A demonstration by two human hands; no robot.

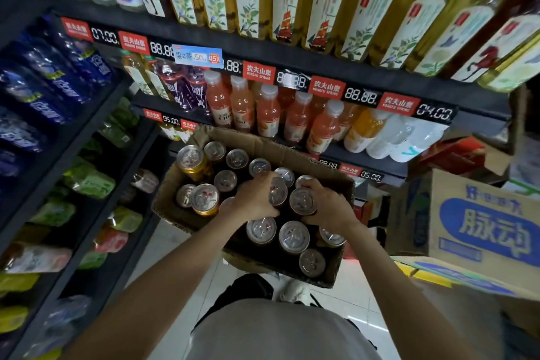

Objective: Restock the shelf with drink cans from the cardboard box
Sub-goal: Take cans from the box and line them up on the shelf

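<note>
An open cardboard box (263, 142) sits low in front of me, filled with several upright drink cans with silver tops. Two gold-sided cans (191, 161) stand taller at the box's left. My left hand (255, 199) is inside the box, fingers wrapped around a can (277, 191) near the middle. My right hand (327, 207) grips the neighbouring can (303, 201) from the right side. Both cans still stand among the others. The dark shelf unit (365, 156) rises just behind the box.
Shelves ahead hold orange and pale drink bottles (267, 112) and tall tea bottles (321, 9) above. A side shelf (87, 126) at left carries blue and green packs. A blue-printed carton (482, 228) stands at right. White tiled floor (181, 248) lies below.
</note>
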